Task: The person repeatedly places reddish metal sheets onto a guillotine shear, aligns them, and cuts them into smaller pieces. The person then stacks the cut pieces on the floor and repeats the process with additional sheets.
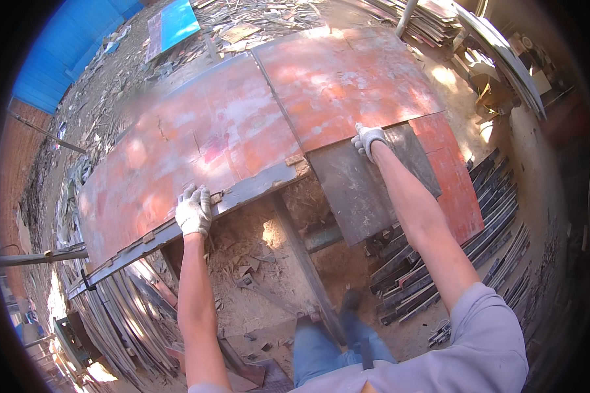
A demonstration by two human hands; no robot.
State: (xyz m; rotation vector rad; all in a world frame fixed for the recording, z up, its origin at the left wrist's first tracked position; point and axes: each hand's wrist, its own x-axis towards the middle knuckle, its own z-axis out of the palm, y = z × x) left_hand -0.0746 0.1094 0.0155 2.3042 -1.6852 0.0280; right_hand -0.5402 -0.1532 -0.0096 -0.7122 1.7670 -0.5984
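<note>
A large, worn red board (203, 131) lies on a table with a grey metal front rail (259, 183). My left hand (195, 211), in a pale work glove, rests on the board's near edge by the rail, its fingers laid flat. To the right, a second red board (347, 85) meets the first along a dark seam. My right hand (368, 140), gloved too, has its fingers curled at the near edge of that second board. Under this edge lies a dark grey board (354, 196), with another red board (449, 173) showing beside it.
Long strips (482, 216) are stacked low on the right, and more strips (121, 314) stand below the table at left. A table leg (308, 262) runs down in front of me. Wood scraps (255, 23) cover the ground beyond, near a blue panel (177, 26).
</note>
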